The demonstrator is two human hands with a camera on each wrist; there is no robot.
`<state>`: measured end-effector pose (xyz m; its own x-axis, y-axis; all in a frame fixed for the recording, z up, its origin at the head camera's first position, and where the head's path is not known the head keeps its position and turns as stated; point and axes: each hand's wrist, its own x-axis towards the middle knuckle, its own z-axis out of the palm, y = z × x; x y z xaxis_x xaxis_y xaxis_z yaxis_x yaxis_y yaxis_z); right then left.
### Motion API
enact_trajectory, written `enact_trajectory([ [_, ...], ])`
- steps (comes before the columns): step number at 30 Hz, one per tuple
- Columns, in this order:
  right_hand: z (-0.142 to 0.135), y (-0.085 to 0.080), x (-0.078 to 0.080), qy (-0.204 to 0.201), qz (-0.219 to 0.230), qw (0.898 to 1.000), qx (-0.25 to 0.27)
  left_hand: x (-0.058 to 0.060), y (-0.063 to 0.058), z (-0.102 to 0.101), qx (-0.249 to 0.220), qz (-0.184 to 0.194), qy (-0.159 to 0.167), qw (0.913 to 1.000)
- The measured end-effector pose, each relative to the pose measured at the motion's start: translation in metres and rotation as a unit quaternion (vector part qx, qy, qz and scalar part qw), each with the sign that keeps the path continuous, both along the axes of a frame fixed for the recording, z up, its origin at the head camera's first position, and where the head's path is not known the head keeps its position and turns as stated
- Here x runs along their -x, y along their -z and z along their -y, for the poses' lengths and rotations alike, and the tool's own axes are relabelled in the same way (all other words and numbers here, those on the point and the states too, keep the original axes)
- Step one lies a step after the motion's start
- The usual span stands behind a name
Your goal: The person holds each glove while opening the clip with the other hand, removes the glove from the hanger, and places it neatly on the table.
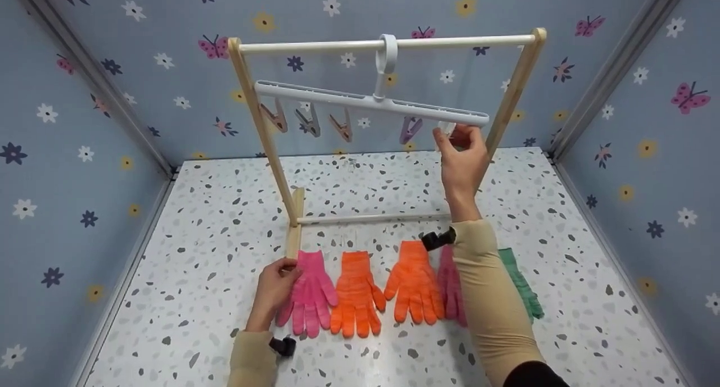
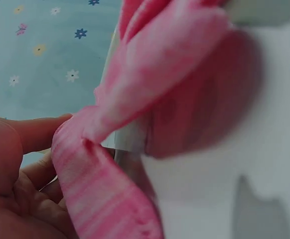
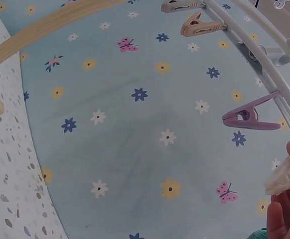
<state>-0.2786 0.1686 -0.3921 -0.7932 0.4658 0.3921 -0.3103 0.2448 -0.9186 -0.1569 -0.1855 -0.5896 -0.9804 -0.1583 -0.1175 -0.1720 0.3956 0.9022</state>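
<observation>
A white hanger (image 1: pixel 320 97) hangs by its hook from the rack's top bar, tilted with its right end lower. My right hand (image 1: pixel 464 156) pinches a white clothespin (image 3: pixel 282 178) at that lower end. A purple clothespin (image 3: pixel 252 115) hangs just left of it; tan clothespins (image 1: pixel 341 125) and a grey clothespin (image 1: pixel 308 120) hang toward the other end. Down on the table, my left hand (image 1: pixel 275 288) pinches the cuff edge of a pink glove (image 1: pixel 312 297). The left wrist view shows this glove bunched and folded beside the thumb and fingers.
A wooden rack (image 1: pixel 267 145) with a low crossbar (image 1: pixel 371 218) stands on the speckled table (image 1: pixel 185 263). Two orange gloves (image 1: pixel 355 297), a darker pink glove (image 1: pixel 450 286) and a green glove (image 1: pixel 520 286) lie in a row. Flowered panels (image 1: pixel 67 151) enclose three sides.
</observation>
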Motion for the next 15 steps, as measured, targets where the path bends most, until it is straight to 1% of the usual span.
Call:
enact_trajectory([
  [5, 0.0015, -0.0006, -0.0012, 0.016, -0.015, 1.0, -0.01, 0.0008, 0.0008, -0.0006, 0.033, -0.007, 0.016, 0.9993],
  [10, 0.0019, -0.0024, -0.0002, 0.032, -0.027, 0.999, -0.018, 0.0023, -0.0008, -0.0013, 0.07, -0.013, 0.023, 0.9972],
  [12, 0.0016, -0.0028, 0.0001, 0.034, -0.027, 0.999, -0.016, 0.0021, -0.0008, -0.0012, 0.073, -0.012, 0.024, 0.997],
  [15, 0.0009, -0.0032, 0.0005, 0.039, -0.024, 0.999, -0.016, 0.0016, -0.0001, -0.0015, 0.064, -0.009, 0.028, 0.9975],
])
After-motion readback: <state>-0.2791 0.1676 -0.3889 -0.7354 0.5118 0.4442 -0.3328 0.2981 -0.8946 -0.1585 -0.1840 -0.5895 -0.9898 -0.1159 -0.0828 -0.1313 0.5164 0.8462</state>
